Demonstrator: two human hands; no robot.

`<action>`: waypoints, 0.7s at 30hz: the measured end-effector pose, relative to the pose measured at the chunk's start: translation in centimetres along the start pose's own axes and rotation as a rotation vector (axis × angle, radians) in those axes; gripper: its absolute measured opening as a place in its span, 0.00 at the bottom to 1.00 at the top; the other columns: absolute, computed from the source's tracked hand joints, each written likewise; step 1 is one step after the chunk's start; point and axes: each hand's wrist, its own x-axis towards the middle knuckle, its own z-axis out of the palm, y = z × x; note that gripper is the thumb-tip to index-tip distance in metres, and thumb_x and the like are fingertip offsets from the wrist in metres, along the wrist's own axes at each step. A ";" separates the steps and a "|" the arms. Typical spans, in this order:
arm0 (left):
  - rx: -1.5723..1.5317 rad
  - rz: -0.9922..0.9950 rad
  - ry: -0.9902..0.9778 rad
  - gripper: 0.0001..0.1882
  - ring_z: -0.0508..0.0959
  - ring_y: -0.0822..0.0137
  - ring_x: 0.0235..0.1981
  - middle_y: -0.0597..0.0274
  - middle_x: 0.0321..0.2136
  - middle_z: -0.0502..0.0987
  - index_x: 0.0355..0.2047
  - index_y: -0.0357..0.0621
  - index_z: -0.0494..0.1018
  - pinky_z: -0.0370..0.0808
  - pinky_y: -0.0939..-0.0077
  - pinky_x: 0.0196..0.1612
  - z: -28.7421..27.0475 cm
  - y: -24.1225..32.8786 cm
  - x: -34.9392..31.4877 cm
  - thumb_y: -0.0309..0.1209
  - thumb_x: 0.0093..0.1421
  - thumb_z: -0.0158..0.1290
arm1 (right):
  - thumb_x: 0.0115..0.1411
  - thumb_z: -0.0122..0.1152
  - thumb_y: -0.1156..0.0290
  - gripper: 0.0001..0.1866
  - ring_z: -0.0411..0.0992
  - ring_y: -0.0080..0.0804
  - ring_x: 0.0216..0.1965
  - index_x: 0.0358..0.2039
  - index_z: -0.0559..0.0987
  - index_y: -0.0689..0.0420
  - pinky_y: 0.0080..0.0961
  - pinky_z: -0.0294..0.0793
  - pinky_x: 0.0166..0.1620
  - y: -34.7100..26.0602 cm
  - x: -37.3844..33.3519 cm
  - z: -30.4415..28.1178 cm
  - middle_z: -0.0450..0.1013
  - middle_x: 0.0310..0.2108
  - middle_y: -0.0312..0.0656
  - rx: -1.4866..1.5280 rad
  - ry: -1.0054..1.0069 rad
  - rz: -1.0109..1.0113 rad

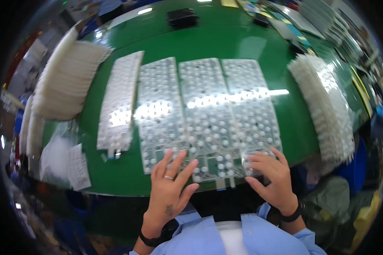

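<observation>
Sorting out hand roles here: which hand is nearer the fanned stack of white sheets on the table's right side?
Right. The right hand rests on the rightmost clear sheet, left of that stack; the left hand lies farther left.

View: 1 head-worn fisheye camera, facing steeply down, close over green table point(242, 42) and hands; edges curve.

Your left hand point(171, 187) and right hand point(272, 176) cover the near edge of the clear dotted sheets point(204, 114). Beyond the sheets, small dark objects point(182, 18) blur; left of them, a plastic bag point(57, 159) smears.
</observation>
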 end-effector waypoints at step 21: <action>0.080 -0.069 0.267 0.30 0.64 0.44 0.60 0.45 0.56 0.68 0.54 0.43 0.70 0.58 0.53 0.63 -7.4 -4.3 -1.5 0.39 0.51 0.61 | 0.61 0.53 0.56 0.29 0.49 0.53 0.67 0.59 0.68 0.59 0.50 0.40 0.67 -0.5 2.6 1.8 0.59 0.64 0.49 -0.325 -0.220 -0.022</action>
